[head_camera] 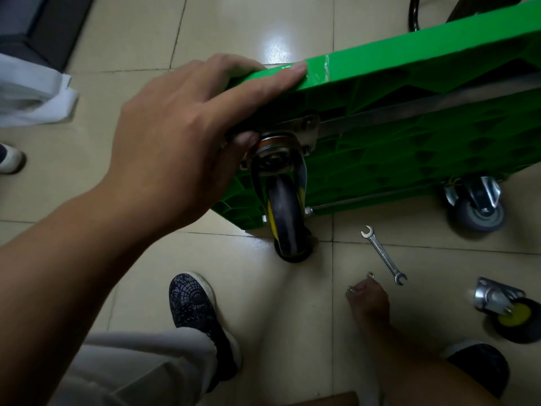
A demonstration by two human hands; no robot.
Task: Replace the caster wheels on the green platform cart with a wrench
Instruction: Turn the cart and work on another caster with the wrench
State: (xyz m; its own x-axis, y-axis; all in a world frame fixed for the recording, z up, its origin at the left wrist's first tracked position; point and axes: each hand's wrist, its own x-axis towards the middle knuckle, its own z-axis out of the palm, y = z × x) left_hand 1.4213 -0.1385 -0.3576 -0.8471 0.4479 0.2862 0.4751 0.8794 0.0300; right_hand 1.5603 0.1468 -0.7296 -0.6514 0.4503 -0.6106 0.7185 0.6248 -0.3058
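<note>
1. The green platform cart (409, 57) stands tipped on its long edge on the tiled floor, with the ribbed underside turned to the person.
2. At the near corner of the cart a black caster (285, 212) with a yellow hub sits on its metal plate (307, 127). Its wheel touches the floor.
3. At the far lower corner of the cart a grey caster (477, 209) is mounted. The other corners are not in view.
4. The left hand (175, 142) grips the near corner of the cart, with the fingers laid over the top edge and the thumb under it, beside the plate.
5. Below the cart, on the floor, lies one open-end wrench (383, 254); no hand touches it.
6. A little further from the cart are two small nuts (370, 275). The right hand (369, 303) reaches down with bunched fingertips at them; I cannot tell whether it pinches one.
7. Further to the right of the cart lies one loose caster (509, 312) on its side, also with a yellow hub.
8. Count: three casters, two nuts, one wrench.
9. My judgement: the work is in the middle. One caster is off. The near caster seems not fully fastened, because the nuts are still on the floor, so tightening with the wrench remains.
</note>
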